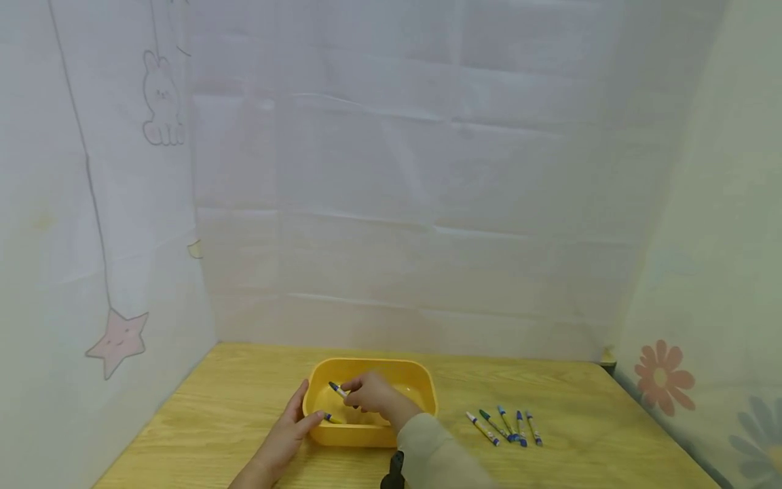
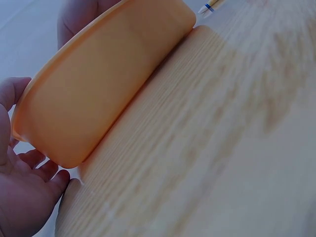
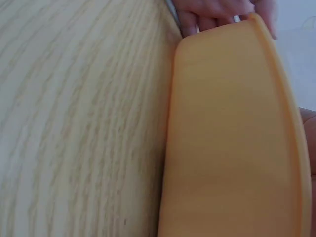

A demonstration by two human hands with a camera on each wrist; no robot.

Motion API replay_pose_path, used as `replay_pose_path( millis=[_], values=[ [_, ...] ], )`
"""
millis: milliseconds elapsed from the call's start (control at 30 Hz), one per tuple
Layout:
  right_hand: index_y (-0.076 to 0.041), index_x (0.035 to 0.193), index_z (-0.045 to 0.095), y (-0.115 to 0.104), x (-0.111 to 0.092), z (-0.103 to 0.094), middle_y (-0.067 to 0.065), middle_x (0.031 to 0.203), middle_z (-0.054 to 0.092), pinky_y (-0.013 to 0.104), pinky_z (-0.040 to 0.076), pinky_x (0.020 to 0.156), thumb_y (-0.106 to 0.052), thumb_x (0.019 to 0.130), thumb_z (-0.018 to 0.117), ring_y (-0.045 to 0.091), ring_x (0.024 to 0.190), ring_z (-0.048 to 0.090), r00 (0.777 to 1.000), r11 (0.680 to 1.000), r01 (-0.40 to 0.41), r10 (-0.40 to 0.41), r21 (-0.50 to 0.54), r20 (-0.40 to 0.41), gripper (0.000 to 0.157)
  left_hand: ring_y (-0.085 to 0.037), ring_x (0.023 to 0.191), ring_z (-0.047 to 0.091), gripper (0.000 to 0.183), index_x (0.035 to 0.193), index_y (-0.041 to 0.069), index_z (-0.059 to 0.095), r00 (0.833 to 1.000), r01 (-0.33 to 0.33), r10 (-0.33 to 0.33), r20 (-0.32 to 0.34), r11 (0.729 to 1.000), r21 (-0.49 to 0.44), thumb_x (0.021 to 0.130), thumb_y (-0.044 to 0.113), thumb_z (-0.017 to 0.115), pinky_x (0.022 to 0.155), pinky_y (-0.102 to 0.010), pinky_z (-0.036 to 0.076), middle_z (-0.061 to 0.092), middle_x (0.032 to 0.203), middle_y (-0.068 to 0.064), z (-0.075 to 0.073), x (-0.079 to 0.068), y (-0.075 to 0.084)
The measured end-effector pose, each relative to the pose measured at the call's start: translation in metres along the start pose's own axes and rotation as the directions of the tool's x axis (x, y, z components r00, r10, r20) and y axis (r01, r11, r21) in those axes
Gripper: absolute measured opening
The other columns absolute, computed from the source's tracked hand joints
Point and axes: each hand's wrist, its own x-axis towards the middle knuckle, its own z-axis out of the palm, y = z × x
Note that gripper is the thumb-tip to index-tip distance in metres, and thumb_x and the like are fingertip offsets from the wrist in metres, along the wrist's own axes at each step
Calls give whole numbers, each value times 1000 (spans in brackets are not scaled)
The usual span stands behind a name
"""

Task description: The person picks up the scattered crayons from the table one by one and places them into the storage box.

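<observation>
A yellow plastic tub (image 1: 360, 437) stands on the wooden table. My left hand (image 1: 282, 435) grips its left end, the thumb over the rim and the fingers along the outside, as the left wrist view shows of the hand (image 2: 24, 195). Reaching inside the tub, my right hand (image 1: 375, 395) pinches a white-barrelled marker (image 1: 335, 388) with a dark cap, held tilted. Another marker (image 1: 330, 418), yellow with a blue end, lies in the tub near the left thumb. In the right wrist view the tub wall (image 3: 222, 128) hides most of the right hand (image 3: 310, 148).
Several markers (image 1: 484, 430) with white, green and blue caps lie in a loose group on the table (image 1: 586, 421), right of the tub. A black object (image 1: 394, 470) shows at the bottom edge. Pale printed sheets (image 1: 391, 204) hang behind and on both sides.
</observation>
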Motion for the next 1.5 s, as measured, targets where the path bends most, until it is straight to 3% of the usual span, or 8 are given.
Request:
replay_pose_path(
  millis=[167,333,500,733,967,1233,1500],
  values=[
    [2,112,72,2,1,5,9,90,71,24,39,54,3,86,66,14,62,47,999,999,-26,27,-38,26,27,-47,149,6,85,158,7,-1,1000,-2,2,10,1000,-17,99,21,57,120,-61,15,0,162,-28,3,0,1],
    [0,106,74,8,1,6,10,102,72,28,49,65,6,81,67,15,75,53,995,993,-84,88,-82,47,26,-47,149,7,85,158,6,-2,1000,-12,12,18,1000,-14,98,21,57,120,-61,14,-1,162,-28,6,-1,1],
    [-1,103,75,12,1,6,11,105,73,38,58,79,0,85,68,19,87,63,993,989,-96,103,-111,58,20,-47,149,7,85,158,6,-2,1000,-4,4,19,1000,-15,98,21,57,120,-61,14,-2,162,-28,7,-1,3],
    [-1,107,74,13,3,5,11,105,72,39,57,81,-3,85,71,19,87,61,995,989,-82,88,-124,45,22,-46,149,8,84,158,4,-1,999,-27,27,23,1000,-7,99,19,57,120,-60,15,-1,161,-29,7,-1,2],
    [2,115,69,13,-1,-7,15,110,69,43,57,79,-3,89,67,22,81,61,998,998,-60,61,-33,34,27,-47,148,8,84,158,4,-1,1000,-2,2,4,1000,-3,99,22,57,120,-61,16,0,161,-30,4,1,-1],
    [3,126,63,18,-4,-24,21,118,66,51,57,88,-4,92,63,36,103,66,997,998,-9,4,55,81,34,-46,149,8,84,158,4,1,1000,7,-7,-24,1000,27,99,21,58,120,-59,16,2,161,-29,2,1,-1],
    [5,133,57,19,-13,-47,24,126,61,49,56,91,-6,95,60,34,107,64,994,994,36,-46,104,95,39,-47,148,9,84,158,5,0,1000,15,-15,-21,1000,20,99,22,58,119,-58,18,2,161,-29,0,2,1]
  ],
)
